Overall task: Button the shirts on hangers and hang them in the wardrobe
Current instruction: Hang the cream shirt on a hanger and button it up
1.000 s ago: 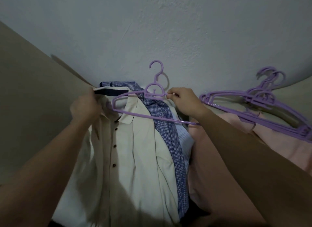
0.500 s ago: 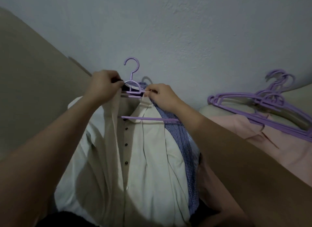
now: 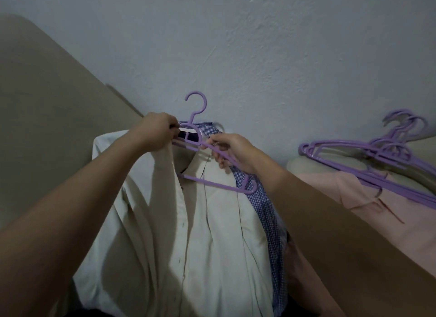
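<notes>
- Against a pale textured wall (image 3: 259, 57), a person's left hand (image 3: 157, 132) pinches the collar edge of a cream shirt (image 3: 212, 234) at the neck of a purple hanger (image 3: 213, 184).
- The right hand (image 3: 233, 151), fingers curled round the hanger's right arm, grips it just beside the collar.
- The cream shirt lies front-up, open at the collar, covering the hanger's left end; the right end is bare.
- A blue checked shirt (image 3: 266, 208) lies beneath.
- Well apart to the right, spare purple hangers (image 3: 377, 156) rest on a pink shirt (image 3: 354, 198).
</notes>
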